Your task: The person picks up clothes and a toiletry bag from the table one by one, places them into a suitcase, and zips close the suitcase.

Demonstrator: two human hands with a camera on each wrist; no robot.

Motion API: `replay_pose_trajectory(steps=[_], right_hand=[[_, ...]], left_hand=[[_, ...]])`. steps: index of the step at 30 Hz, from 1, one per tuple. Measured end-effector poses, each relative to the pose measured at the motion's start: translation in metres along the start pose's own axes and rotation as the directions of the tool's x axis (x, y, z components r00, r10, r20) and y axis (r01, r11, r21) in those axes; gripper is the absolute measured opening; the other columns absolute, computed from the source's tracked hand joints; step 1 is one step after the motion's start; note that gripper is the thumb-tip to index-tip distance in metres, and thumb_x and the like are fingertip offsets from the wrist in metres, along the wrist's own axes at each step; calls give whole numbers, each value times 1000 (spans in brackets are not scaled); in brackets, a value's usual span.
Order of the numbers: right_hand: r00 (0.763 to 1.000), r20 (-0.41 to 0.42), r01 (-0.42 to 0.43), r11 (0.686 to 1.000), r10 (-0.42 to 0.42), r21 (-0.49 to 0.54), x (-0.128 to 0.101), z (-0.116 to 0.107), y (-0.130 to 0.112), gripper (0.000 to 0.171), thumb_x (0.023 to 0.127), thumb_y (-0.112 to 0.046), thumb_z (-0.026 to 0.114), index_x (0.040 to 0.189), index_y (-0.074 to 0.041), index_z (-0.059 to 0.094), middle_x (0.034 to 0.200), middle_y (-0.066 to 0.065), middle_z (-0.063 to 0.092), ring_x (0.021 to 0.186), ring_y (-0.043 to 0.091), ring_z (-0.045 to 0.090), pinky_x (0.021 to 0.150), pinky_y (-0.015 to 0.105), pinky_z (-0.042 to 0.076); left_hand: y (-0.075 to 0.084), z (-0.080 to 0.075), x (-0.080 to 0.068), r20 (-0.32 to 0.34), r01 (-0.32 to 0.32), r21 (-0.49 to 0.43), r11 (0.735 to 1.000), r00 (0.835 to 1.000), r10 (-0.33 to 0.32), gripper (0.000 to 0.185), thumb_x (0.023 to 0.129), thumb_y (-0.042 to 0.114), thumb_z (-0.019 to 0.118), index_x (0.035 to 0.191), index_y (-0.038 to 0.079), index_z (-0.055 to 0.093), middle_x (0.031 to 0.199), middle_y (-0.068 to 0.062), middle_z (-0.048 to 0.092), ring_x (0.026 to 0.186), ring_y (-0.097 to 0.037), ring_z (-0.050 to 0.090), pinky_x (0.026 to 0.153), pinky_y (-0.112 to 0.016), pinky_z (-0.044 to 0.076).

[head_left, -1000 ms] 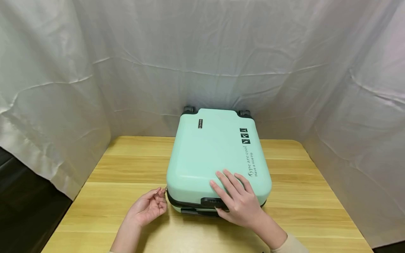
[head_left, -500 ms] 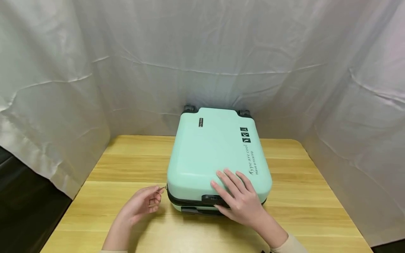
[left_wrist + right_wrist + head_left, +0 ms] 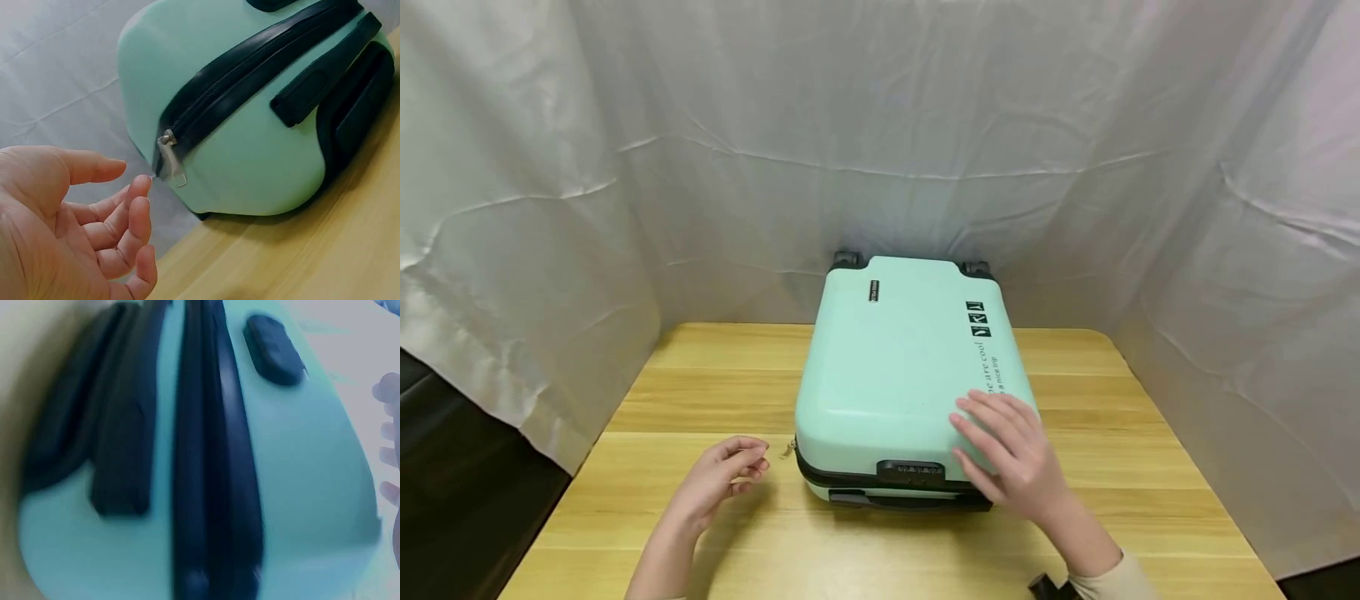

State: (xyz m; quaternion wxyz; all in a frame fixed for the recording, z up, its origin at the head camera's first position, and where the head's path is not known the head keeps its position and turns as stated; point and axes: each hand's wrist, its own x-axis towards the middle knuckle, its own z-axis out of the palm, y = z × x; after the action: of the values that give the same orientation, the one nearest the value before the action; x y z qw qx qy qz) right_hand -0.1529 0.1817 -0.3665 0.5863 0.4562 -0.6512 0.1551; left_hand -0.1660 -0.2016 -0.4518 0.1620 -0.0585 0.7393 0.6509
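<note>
A mint-green hard-shell suitcase (image 3: 895, 358) lies flat on the wooden table, its black zipper seam running around the side. From the near left corner hangs a metal zipper pull (image 3: 173, 164). My left hand (image 3: 718, 479) is just left of that pull, apart from it, fingers loosely bent and holding nothing. My right hand (image 3: 1015, 458) is over the near right corner with fingers spread; whether it touches the shell I cannot tell. Between the hands, the front edge shows a black combination lock (image 3: 912, 472) above a black carry handle (image 3: 910, 502).
Two black wheels (image 3: 847, 259) face the back curtain (image 3: 887, 125). Grey-white curtains enclose the table (image 3: 700, 383) at the back and sides. A small black object (image 3: 1043, 586) sits beside the right sleeve at the bottom edge.
My left hand has let go of the zipper pull and drawn back left. My right hand has shifted right off the lock, uncovering it. The suitcase stays in place.
</note>
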Motion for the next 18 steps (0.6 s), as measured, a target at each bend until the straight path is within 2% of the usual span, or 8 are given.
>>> replay_pose_trajectory(steps=[6,10,13,15,18], right_hand=[[997,-25,-75,996,74,-52,-1,-19,26,27,92,-20,61,92,5,72,90,24,71,80,40,65,73,45,49],[985,-26,-170,982,168,-83,-9,-31,41,30,92,-21,62,95,7,71,91,24,71,81,41,64,79,41,50],[963,-2,-270,959,271,-89,-17,-39,50,34,93,-24,61,99,8,71,94,25,71,86,42,64,94,32,49],[942,18,-332,939,335,-92,-22,-42,55,38,94,-28,61,102,8,70,97,25,70,90,42,63,103,26,44],[913,42,-399,910,405,-111,-29,-47,61,42,95,-32,59,106,7,69,101,25,70,95,43,62,109,20,38]], left_hand=[[13,-8,-10,-10,-88,41,995,996,89,38,96,24,60,122,-2,55,93,0,64,89,-17,62,80,-31,51],[28,-5,-17,2,-194,53,980,981,194,32,95,21,61,118,-1,57,92,2,66,87,-12,63,78,-26,52],[41,3,-22,22,-287,69,956,958,286,31,95,19,62,117,-2,57,91,3,65,85,-9,62,77,-24,52],[49,10,-24,31,-346,87,934,938,345,31,95,18,63,116,-3,58,91,3,64,85,-9,62,78,-23,52],[60,22,-28,23,-427,115,897,904,427,29,93,17,65,114,-3,60,94,1,63,87,-9,61,80,-21,52]])
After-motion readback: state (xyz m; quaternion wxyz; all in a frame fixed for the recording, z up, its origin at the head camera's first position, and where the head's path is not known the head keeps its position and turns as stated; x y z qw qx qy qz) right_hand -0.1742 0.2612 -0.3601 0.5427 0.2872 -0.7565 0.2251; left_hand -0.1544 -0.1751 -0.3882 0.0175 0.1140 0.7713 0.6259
